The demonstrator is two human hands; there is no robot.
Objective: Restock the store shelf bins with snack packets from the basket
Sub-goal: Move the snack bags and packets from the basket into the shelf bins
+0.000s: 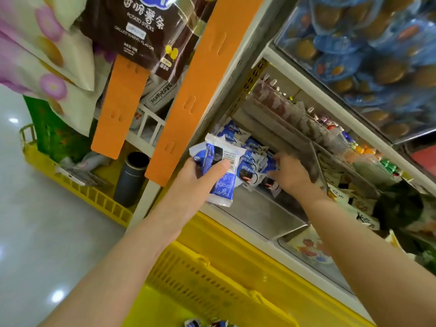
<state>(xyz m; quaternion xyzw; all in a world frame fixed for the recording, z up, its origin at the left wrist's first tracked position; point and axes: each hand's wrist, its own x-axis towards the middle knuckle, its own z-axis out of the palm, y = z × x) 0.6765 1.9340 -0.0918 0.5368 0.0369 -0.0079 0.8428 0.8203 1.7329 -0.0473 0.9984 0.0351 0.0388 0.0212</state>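
My left hand [200, 172] grips a bunch of blue and white snack packets [218, 161], held just in front of the clear shelf bin [266, 215]. Inside that bin lie several more of the same packets [251, 159]. My right hand [289, 172] reaches into the bin with its fingers curled on the packets at its far side. The yellow basket [212, 274] sits below my arms, and a few blue packets [205, 324] show at its bottom edge.
Orange upright strips [195, 90] stand left of the bin. Neighbouring clear bins [349, 147] hold other snacks. Blue-lidded cups [354, 55] fill the shelf above. A second yellow crate [77, 185] with a dark cylinder [132, 178] sits on the floor at left. Large bags [132, 27] hang overhead.
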